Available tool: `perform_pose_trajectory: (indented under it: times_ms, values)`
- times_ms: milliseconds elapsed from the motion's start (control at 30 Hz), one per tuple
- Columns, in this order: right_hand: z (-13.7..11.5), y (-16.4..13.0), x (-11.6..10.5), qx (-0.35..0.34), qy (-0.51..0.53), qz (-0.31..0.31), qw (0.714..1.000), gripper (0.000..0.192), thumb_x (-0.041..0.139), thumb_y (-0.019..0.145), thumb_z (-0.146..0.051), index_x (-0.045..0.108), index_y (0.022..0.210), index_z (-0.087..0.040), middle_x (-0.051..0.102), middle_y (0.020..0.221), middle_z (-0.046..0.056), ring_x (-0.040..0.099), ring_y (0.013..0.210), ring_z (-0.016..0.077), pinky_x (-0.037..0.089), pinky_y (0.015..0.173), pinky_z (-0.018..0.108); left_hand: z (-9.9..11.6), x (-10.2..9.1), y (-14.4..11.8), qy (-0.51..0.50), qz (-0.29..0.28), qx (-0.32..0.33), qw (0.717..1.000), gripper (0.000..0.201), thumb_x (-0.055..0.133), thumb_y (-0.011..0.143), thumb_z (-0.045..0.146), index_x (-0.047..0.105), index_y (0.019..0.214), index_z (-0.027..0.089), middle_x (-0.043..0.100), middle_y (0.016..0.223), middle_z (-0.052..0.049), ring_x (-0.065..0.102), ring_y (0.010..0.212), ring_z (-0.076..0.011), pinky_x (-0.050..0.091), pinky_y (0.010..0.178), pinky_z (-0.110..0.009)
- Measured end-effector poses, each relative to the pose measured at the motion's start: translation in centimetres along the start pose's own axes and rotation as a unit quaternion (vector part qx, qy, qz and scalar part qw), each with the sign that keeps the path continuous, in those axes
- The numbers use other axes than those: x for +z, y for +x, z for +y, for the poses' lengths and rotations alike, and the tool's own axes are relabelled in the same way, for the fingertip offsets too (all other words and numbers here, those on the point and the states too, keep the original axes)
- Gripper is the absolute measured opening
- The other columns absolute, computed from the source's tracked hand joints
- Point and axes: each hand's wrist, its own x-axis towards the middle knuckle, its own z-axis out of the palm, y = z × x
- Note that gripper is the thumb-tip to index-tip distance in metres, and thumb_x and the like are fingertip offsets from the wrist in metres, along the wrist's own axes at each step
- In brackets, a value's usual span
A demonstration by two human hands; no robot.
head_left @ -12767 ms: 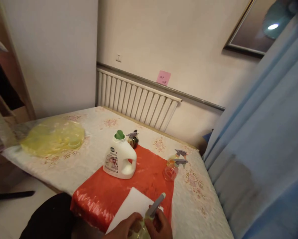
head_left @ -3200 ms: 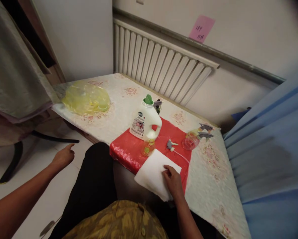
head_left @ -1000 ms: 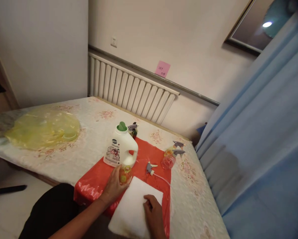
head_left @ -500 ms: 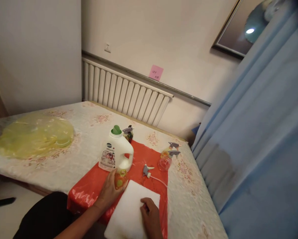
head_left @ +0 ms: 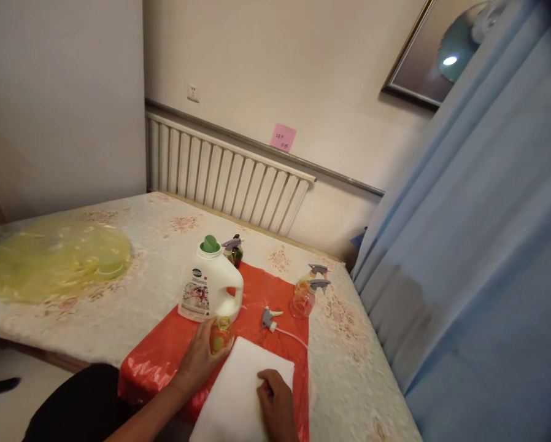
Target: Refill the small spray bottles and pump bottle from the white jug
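My left hand [head_left: 198, 360] grips a small clear bottle [head_left: 220, 336] with yellow-green liquid, its top open, standing on a red plastic sheet [head_left: 165, 350]. Just behind it stands a white detergent jug [head_left: 210, 286] with a green cap. A detached grey spray head [head_left: 269, 318] with its thin white tube lies on the red sheet to the right. My right hand [head_left: 276, 402] rests with curled fingers on a white cloth [head_left: 236, 393] at the table's near edge.
Two spray bottles [head_left: 305, 294] stand at the red sheet's right edge and a dark spray bottle [head_left: 234, 250] behind the jug. A yellow plastic bag [head_left: 50, 258] lies at the far left. A radiator [head_left: 220, 175] lines the wall; a blue curtain [head_left: 478, 258] hangs right.
My left hand came in from the left side and took hold of the small bottle. The right hand stays on the white cloth. Earlier both hands held the bottle with its spray head on.
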Motion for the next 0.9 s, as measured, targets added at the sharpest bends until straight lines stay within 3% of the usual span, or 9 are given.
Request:
perform_pose_trajectory:
  times_ms: [633,900]
  values:
    - [1.0,0.0,0.5,-0.014,-0.003,-0.006,1.000,0.026,0.053,0.075,-0.013,0.070,0.093,-0.021,0.070,0.082,0.004,0.065,0.069,0.0201,0.052,0.066,0.026,0.2,-0.2,-0.2,-0.004,0.033,0.005,0.999,0.056,0.065,0.078,0.044,0.045,0.126,0.022,0.056,0.126,-0.011,0.054,0.122,-0.0304,0.044,0.106,-0.050]
    - [3.1,-0.1,2.1,-0.021,0.007,0.054,0.998,0.021,0.056,0.076,-0.026,0.072,0.087,-0.019,0.068,0.073,0.003,0.060,0.059,0.0182,0.049,0.056,0.024,-1.4,0.4,-0.2,0.027,0.047,0.037,0.998,0.060,0.065,0.079,0.044,0.045,0.129,0.018,0.057,0.127,-0.012,0.055,0.122,-0.0289,0.045,0.106,-0.047]
